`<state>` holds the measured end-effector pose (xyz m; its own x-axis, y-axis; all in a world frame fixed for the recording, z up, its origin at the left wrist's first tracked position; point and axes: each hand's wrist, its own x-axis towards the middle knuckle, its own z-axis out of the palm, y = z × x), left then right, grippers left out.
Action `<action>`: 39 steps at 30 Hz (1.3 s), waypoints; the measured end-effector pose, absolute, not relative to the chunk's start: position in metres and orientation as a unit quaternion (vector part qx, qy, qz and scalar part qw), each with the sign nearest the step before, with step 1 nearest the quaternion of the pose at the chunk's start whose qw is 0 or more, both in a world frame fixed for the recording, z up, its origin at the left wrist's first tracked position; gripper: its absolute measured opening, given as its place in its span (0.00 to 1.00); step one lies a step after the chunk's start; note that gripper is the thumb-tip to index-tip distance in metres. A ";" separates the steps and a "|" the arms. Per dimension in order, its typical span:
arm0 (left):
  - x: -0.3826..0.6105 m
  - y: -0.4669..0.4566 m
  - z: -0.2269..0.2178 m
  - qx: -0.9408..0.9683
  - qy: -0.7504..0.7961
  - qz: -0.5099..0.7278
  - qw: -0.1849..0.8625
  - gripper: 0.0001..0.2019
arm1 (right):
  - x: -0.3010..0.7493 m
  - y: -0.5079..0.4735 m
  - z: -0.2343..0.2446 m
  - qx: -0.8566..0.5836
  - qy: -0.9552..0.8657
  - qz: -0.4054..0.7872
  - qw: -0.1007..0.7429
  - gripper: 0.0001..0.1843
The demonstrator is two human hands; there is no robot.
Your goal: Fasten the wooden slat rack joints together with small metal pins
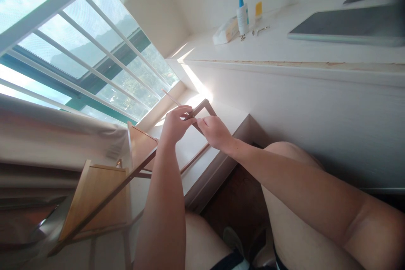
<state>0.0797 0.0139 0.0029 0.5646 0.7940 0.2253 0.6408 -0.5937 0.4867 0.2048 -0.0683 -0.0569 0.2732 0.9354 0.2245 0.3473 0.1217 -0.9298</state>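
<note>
My left hand (pixel 177 125) has its fingers closed round one end of a brown wooden frame (pixel 207 104). Beside it my right hand (pixel 216 131) pinches the same frame near its inner edge, with the fingertips of both hands close together. A thin pale-reddish stick (pixel 171 97) sticks out beyond my left hand; whether the hand holds it cannot be made out. A long brown bar (pixel 104 202) slants from behind my left forearm to the lower left, and its link to the frame is hidden. What lies between my fingertips is too small to name.
On the white ledge (pixel 202 53) stand a blue-tipped white bottle (pixel 242 19) and a yellow-capped bottle (pixel 258 10), near a clear plastic packet (pixel 225 31) and small metal parts (pixel 262 30). A dark flat tablet-like device (pixel 344 25) lies rightward. Wooden panels (pixel 98 196) stand left, below a barred window (pixel 95 50).
</note>
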 end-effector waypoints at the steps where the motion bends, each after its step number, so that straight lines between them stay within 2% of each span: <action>1: 0.080 0.014 0.003 0.866 0.415 0.215 0.179 0.13 | 0.205 -0.068 -0.057 -0.600 -0.532 0.279 0.529 0.27; 10: 0.080 0.015 0.002 0.868 0.412 0.215 0.174 0.13 | 0.204 -0.067 -0.060 -0.600 -0.546 0.258 0.524 0.27; 21: 0.080 0.013 0.005 0.871 0.412 0.204 0.173 0.14 | 0.203 -0.072 -0.055 -0.659 -0.620 0.137 0.403 0.27; 30: 0.082 0.011 0.005 0.865 0.419 0.211 0.180 0.15 | 0.205 -0.072 -0.052 -0.676 -0.634 0.130 0.352 0.28; 35: 0.082 0.012 0.005 0.867 0.417 0.210 0.174 0.15 | 0.208 -0.072 -0.052 -0.675 -0.632 0.131 0.357 0.27; 39: 0.081 0.013 0.004 0.869 0.415 0.209 0.171 0.14 | 0.207 -0.071 -0.055 -0.659 -0.608 0.174 0.408 0.26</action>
